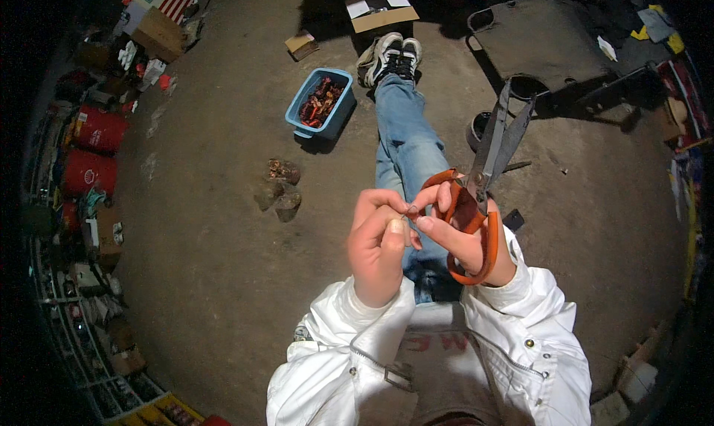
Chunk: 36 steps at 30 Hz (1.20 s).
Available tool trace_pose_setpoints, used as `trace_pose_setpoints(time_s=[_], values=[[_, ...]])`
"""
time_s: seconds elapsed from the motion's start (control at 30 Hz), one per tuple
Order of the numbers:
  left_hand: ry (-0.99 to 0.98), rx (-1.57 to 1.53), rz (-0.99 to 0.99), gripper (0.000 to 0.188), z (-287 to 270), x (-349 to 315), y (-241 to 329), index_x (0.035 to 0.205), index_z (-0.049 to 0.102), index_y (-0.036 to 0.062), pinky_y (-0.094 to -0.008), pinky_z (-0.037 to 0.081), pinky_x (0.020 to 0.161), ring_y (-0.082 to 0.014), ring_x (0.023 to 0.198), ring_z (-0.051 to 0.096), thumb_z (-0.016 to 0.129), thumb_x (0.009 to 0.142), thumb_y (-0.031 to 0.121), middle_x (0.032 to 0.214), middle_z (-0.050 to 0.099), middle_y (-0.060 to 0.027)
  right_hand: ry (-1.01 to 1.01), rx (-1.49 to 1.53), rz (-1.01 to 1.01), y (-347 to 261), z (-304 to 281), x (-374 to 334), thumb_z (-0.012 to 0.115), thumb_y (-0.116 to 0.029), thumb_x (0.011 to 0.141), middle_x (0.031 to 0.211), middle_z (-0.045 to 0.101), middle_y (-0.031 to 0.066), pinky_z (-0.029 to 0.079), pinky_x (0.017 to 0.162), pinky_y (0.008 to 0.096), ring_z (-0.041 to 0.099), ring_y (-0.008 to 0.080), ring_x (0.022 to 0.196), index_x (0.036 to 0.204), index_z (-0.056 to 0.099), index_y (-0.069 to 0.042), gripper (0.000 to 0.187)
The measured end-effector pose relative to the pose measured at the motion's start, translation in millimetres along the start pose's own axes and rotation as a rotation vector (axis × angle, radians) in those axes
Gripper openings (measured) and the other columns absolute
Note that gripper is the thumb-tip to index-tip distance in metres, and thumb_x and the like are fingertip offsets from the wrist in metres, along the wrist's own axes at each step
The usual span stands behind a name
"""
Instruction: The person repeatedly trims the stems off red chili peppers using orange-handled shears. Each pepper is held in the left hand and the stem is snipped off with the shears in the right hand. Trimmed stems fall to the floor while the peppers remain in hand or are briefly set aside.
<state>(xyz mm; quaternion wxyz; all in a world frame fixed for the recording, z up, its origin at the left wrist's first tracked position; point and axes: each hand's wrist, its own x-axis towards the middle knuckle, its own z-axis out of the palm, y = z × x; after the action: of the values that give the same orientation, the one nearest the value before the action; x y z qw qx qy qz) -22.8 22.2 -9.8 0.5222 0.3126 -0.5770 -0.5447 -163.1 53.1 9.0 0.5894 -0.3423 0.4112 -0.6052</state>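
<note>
In front of my lap, my left hand [380,236] is closed, its thumb and forefinger pinching a thin, dark, wire-like strand [411,209]. The tips of my right hand [468,236] meet it there, thumb and fingers close to the same strand. A large pair of scissors [487,155] with orange handles is hooked over my right hand. Its long grey blades point up and away, slightly parted. What lies between the fingertips is too small to make out fully.
Beyond my hands, a blue plastic tub [338,117] holds reddish-brown pieces. Several small clumps [282,172] lie on the concrete floor [223,277]. My legs in jeans [405,121] stretch forward toward an open cardboard box [383,17]. A dark folding chair [547,43] is at right; red containers [89,172] line the left.
</note>
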Motion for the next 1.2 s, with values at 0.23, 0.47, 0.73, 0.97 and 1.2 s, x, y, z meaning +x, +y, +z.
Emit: trace_pose_setpoints(time_s=[0.23, 0.47, 0.73, 0.97, 1.2], values=[[-0.050, -0.092, -0.075, 0.023, -4, 2, -4, 0.078, 0.054, -0.0040, -0.0254, 0.043, 0.064, -0.0117, 0.071, 0.049, 0.046, 0.093, 0.011, 0.103, 0.045, -0.0112, -0.054, 0.025, 0.083, 0, -8, 1, 0.067, -0.005, 0.087, 0.090, 0.062, 0.0045, 0.046, 0.074, 0.0261, 0.058, 0.0100, 0.082, 0.089, 0.054, -0.004, 0.013], [0.028, -0.253, -0.078, 0.027, -5, 3, -4, 0.074, 0.051, -0.0001, -0.0242, 0.040, 0.067, -0.0109, 0.071, 0.044, 0.047, 0.096, 0.015, 0.098, 0.044, -0.0088, -0.070, -0.001, 0.147, 2, -13, -1, 0.066, -0.005, 0.086, 0.092, 0.056, 0.0014, 0.043, 0.075, 0.0256, 0.053, 0.0082, 0.085, 0.090, 0.054, -0.005, 0.013], [-0.043, -0.033, -0.163, 0.012, 3, 8, 13, 0.087, 0.058, -0.0015, -0.0241, 0.044, 0.069, -0.0094, 0.077, 0.053, 0.052, 0.096, 0.005, 0.093, 0.052, -0.0048, -0.063, 0.026, 0.023, 0, -19, 2, 0.068, -0.013, 0.086, 0.091, 0.060, 0.0022, 0.045, 0.076, 0.0285, 0.057, 0.0109, 0.084, 0.093, 0.056, -0.005, 0.016], [-0.057, -0.007, -0.186, 0.012, 8, 5, 21, 0.097, 0.066, -0.0024, -0.0225, 0.040, 0.061, -0.0078, 0.067, 0.052, 0.060, 0.092, 0.006, 0.078, 0.058, -0.0018, -0.086, 0.015, 0.098, -9, -28, -8, 0.068, -0.015, 0.086, 0.090, 0.063, 0.0049, 0.047, 0.076, 0.0280, 0.061, 0.0142, 0.085, 0.096, 0.058, -0.005, 0.018], [-0.109, -0.365, -0.560, 0.017, 10, 5, 20, 0.091, 0.065, 0.0001, -0.0199, 0.023, 0.047, -0.0011, 0.051, 0.032, 0.062, 0.091, 0.017, 0.062, 0.046, 0.0062, -0.130, 0.034, 0.122, -14, -34, -17, 0.064, -0.011, 0.087, 0.089, 0.060, 0.0039, 0.046, 0.071, 0.0272, 0.057, 0.0123, 0.081, 0.095, 0.051, -0.007, 0.016]])
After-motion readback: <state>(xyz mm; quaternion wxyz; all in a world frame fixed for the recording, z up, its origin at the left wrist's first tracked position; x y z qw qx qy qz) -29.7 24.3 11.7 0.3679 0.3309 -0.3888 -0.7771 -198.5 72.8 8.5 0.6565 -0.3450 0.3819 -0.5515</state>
